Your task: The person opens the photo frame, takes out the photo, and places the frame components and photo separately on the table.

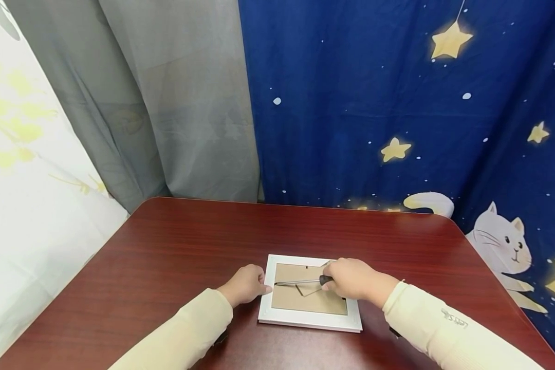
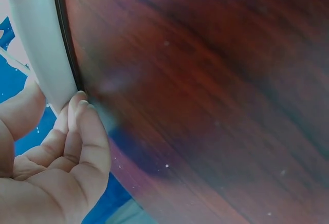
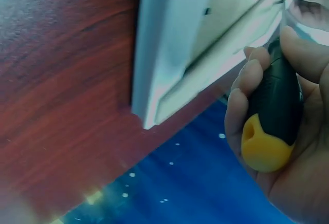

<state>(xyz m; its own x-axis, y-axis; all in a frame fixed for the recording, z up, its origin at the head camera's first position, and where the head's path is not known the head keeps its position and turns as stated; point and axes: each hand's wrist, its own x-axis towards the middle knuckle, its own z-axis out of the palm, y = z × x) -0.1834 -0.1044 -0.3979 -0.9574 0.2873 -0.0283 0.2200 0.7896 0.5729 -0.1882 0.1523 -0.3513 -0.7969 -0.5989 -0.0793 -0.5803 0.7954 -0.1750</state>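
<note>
A white picture frame (image 1: 307, 318) lies on the table with its brown backing board (image 1: 316, 305) facing up. My left hand (image 1: 245, 284) pinches the frame's left edge, thumb on top and fingertips against the side, as the left wrist view shows. In my right hand (image 1: 352, 278) is a screwdriver (image 1: 301, 282), its black and yellow handle (image 3: 275, 100) gripped in curled fingers. The thin metal shaft points left across the backing, and its tip is at the inner left edge of the border. The right hand covers the frame's upper right part.
Beneath everything is a reddish-brown wooden table (image 1: 180, 241) with rounded far corners. Behind it hang a grey curtain (image 1: 199, 103) and a blue curtain (image 1: 333, 103) with stars and a cat. A white patterned cloth (image 1: 32, 205) hangs at the left.
</note>
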